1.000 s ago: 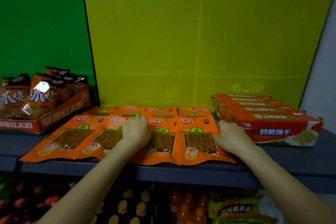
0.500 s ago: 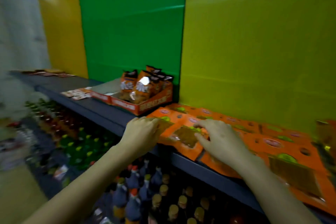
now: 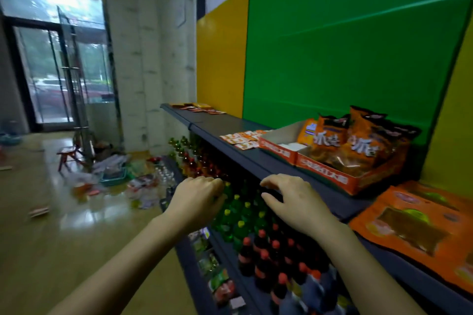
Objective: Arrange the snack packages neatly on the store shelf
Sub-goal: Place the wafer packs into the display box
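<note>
Flat orange snack packages [image 3: 419, 222] lie on the dark shelf [image 3: 256, 158] at the right edge. Behind them an orange display box [image 3: 330, 176] holds several upright orange bags [image 3: 358, 140]. Small orange and white sachets [image 3: 240, 138] are scattered further along the shelf, and more flat packets [image 3: 197, 107] lie at its far end. My left hand [image 3: 195, 198] hovers in front of the shelf edge, fingers loosely curled, holding nothing. My right hand [image 3: 291, 202] hangs palm down at the shelf's front edge, fingers spread, also with nothing in it.
Below the shelf stand rows of bottles, green [image 3: 238, 220] and dark with red caps [image 3: 266, 258]. On the floor to the left lie loose packages and a teal basket [image 3: 114, 179], with a small red stool [image 3: 67, 155]. Glass doors [image 3: 58, 77] stand at the far left.
My view has swung left along the shelf. Both hands have left the flat orange packages and now hover by the shelf edge in front of the display box.
</note>
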A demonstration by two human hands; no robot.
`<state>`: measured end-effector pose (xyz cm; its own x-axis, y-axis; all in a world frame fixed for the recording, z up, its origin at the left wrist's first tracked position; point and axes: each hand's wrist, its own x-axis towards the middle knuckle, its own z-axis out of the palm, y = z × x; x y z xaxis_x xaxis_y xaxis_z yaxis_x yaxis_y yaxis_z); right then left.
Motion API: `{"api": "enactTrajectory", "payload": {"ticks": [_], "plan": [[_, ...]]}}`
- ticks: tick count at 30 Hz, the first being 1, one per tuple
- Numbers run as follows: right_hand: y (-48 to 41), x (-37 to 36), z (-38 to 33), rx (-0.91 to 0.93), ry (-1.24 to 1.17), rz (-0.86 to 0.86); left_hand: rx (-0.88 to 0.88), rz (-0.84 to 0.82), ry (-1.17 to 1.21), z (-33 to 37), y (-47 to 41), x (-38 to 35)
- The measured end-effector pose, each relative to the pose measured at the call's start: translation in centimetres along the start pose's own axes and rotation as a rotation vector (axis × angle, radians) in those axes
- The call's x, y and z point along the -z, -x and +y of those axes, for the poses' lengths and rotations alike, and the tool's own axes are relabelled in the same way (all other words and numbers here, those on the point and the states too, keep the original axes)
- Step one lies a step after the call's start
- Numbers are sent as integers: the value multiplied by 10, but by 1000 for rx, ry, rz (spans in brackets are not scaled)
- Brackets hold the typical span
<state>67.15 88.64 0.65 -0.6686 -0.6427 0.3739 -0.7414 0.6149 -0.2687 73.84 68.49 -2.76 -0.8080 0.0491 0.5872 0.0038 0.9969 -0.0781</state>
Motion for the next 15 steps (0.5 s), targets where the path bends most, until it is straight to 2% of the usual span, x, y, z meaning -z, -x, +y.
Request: {"api": "enactTrajectory", "payload": {"ticks": [8,15], "plan": [[-145,-84,-86,52,-8,13,47,5,-75,-171,-8,-19],[-259,-140,-122,78,8,-8,131,-23,-87,-284,-35,-52]]}}
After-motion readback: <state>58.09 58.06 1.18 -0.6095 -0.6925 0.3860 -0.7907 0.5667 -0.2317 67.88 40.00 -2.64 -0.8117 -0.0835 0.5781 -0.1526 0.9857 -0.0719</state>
